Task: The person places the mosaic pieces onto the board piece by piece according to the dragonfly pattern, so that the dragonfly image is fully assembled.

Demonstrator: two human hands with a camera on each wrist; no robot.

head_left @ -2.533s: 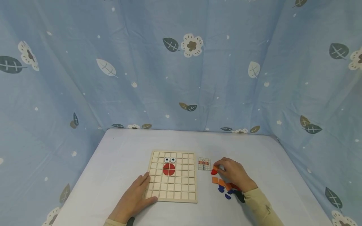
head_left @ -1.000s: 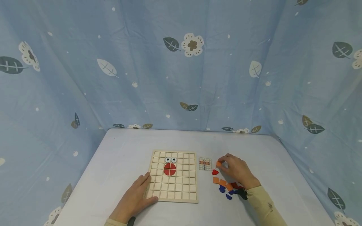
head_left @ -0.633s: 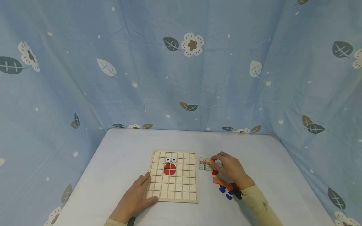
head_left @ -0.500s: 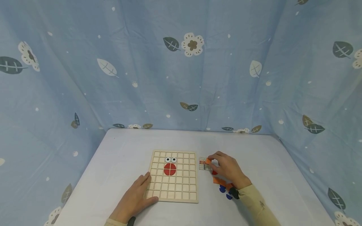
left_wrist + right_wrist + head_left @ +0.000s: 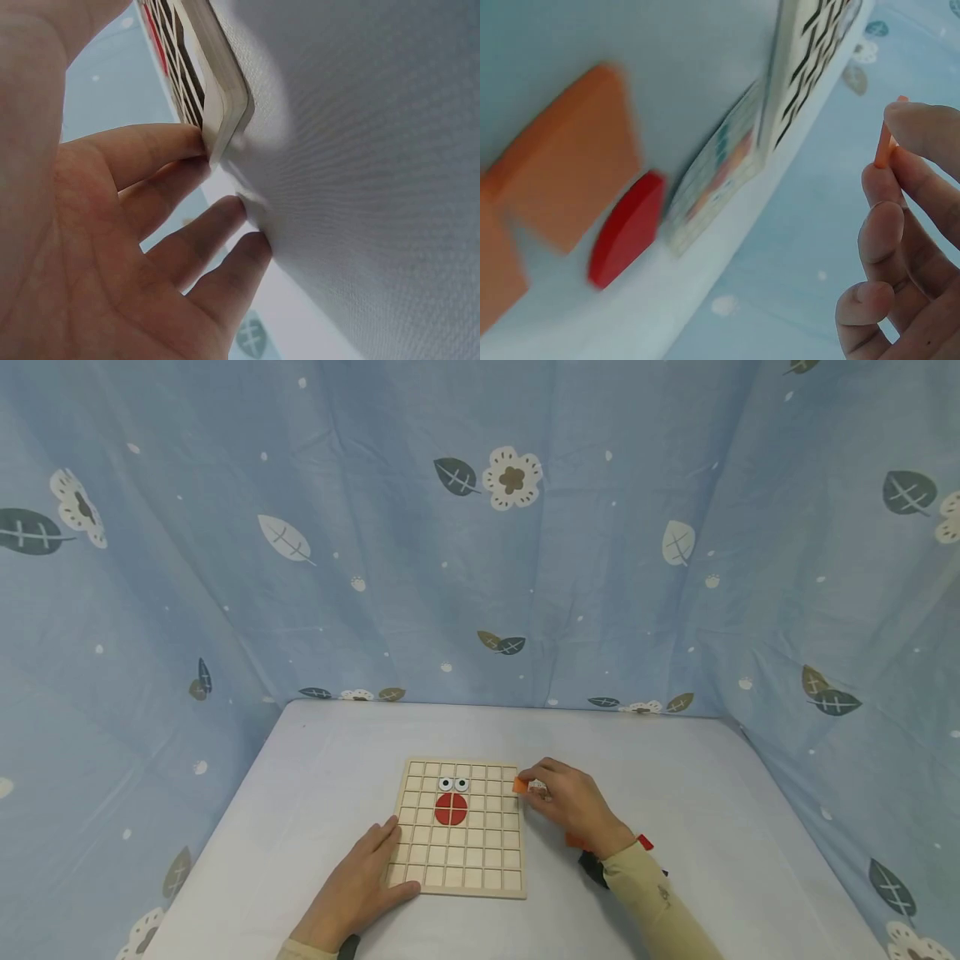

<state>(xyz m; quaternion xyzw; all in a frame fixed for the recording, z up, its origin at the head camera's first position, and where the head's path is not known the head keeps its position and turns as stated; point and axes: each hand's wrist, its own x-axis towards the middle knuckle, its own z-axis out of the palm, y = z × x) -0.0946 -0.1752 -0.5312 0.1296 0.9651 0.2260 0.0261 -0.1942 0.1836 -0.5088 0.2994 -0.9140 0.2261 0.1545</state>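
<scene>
A wooden grid board (image 5: pixel 453 860) lies on the table, holding two round eye pieces (image 5: pixel 446 784) above a red circle of quarter pieces (image 5: pixel 443 817). My left hand (image 5: pixel 356 885) rests against it, fingers along the left edge and thumb at the front edge. In the left wrist view those fingers (image 5: pixel 157 146) are spread and nearly straight, touching the corner. My right hand (image 5: pixel 576 802) pinches an orange square tile (image 5: pixel 521 785) between thumb and fingers at the board's right edge. The right wrist view shows this tile (image 5: pixel 883 146) edge-on, raised off the table.
A printed grid card (image 5: pixel 720 169) lies right of the board, mostly behind my right hand in the head view. Nearer the right wrist are a red quarter piece (image 5: pixel 628 232) and loose orange tiles (image 5: pixel 585 157). My right forearm covers much of the pile.
My right hand has carried the orange tile leftward from the loose pieces, across the card, to the board's right edge. The left hand and board stay put.
</scene>
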